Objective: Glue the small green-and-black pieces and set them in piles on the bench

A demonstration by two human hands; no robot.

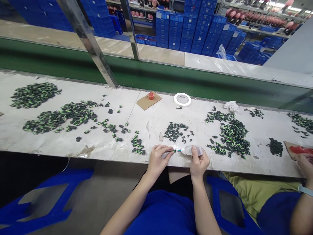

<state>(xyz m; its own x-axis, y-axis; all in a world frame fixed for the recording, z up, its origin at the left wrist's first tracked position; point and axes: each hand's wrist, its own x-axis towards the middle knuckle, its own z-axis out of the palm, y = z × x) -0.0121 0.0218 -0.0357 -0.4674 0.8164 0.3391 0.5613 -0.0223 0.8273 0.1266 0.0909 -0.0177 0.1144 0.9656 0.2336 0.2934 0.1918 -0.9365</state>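
My left hand (158, 158) pinches a small black-and-green part (174, 151) above the near edge of the white table (132, 114). In my right hand (199, 163) is a translucent squeeze bottle (192, 150), held sideways. Its thin blue tip (179, 150) points left and meets or nearly meets the small part. Just beyond my hands lies a loose pile of small dark pieces (173, 130). Black-and-green parts (138, 145) sit left of my left hand, and a larger heap of them (233, 135) lies to the right.
Bigger heaps (35, 94) cover the left side. A tape roll (182, 100) and a red cup (151, 95) on cardboard (144, 102) lie at the back. A metal post (90, 45) rises from the table. At right, a co-worker's hand (306, 164) touches something red.
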